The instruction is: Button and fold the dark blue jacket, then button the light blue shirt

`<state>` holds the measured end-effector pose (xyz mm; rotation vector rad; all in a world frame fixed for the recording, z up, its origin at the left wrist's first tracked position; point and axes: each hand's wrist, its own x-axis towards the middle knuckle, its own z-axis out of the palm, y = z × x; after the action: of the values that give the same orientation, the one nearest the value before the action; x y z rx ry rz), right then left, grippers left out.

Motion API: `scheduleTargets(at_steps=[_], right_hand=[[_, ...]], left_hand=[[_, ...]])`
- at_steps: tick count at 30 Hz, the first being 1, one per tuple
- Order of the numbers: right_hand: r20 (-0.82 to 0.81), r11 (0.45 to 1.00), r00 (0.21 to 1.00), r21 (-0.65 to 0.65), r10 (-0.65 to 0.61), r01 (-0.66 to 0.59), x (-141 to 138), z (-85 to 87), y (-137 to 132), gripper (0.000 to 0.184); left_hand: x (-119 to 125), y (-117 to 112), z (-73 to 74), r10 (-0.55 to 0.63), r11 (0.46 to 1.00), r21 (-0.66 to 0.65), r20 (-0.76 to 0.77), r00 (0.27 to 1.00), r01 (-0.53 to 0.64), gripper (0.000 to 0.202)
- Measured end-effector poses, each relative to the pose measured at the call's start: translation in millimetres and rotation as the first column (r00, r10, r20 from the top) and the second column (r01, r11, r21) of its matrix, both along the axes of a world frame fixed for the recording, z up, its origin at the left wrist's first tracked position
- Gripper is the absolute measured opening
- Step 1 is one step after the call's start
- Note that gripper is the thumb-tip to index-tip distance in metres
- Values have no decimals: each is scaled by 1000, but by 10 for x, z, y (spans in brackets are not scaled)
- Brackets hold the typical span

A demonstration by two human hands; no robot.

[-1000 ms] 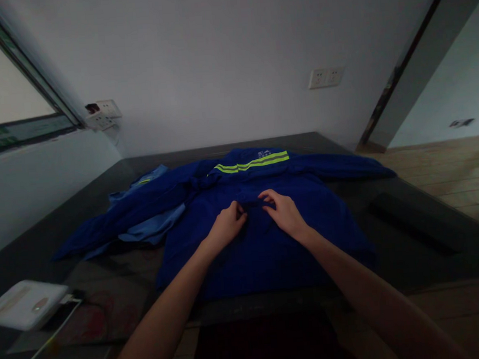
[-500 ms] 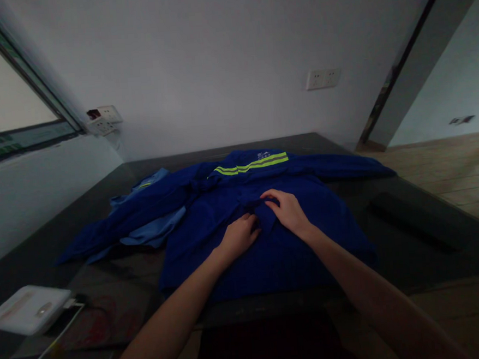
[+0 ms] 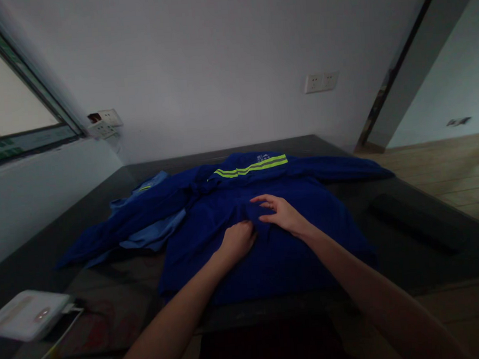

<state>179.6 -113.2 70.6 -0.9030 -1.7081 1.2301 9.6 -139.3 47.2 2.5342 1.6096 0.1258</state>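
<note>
A dark blue work jacket [image 3: 307, 207] with yellow-green reflective stripes across its chest lies spread on a dark table, sleeves out to both sides. My left hand [image 3: 239, 238] is closed on the jacket's front near its middle, with the cloth bunched at the fingers. Just right of it, my right hand [image 3: 282, 213] is held over the jacket front, thumb and fingers apart, with no cloth seen between them. A lighter blue garment [image 3: 155, 229] lies partly hidden under the jacket's left-hand sleeve.
On the dark table [image 3: 418, 265], a long black object [image 3: 415, 223] lies at the right. A white box [image 3: 27, 314] with a cable sits at the near left. Wall sockets [image 3: 322, 82] are on the wall behind, and a window [image 3: 7, 86] is at the left.
My right hand has let go of the cloth it pinched; its fingers have spread and shifted slightly left. My left hand has closed more tightly and moved slightly left and down.
</note>
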Motion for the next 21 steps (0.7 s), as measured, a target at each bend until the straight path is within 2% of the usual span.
scheduleTargets(at_steps=[3,5,9,12,14,17,21], right_hand=[[-114,984,988,-130,106,-120,20,25,2,46],[-160,971,981,-194,109,-140,31,23,15,41],[-208,968,975,-251,-79,25,47,-8,55,27],[-240,959,952,-256,-187,124,59,-21,81,25],[-271,948,941,-295,-201,118,67,-18,92,25],[-346,909,916,-414,-204,46,75,-6,100,25],[-481,871,846,-490,-229,-43,69,-3,101,23]], left_hand=[[4,-7,51,35,999,-8,5,999,-35,23],[10,-6,103,76,997,-4,42,996,-76,27],[3,17,175,169,985,18,167,971,-174,30],[-29,46,175,176,980,51,242,954,-193,23],[-55,64,163,148,981,76,314,938,-180,18],[-85,87,154,124,980,83,446,886,-179,16],[-94,92,159,107,979,86,554,826,-185,16]])
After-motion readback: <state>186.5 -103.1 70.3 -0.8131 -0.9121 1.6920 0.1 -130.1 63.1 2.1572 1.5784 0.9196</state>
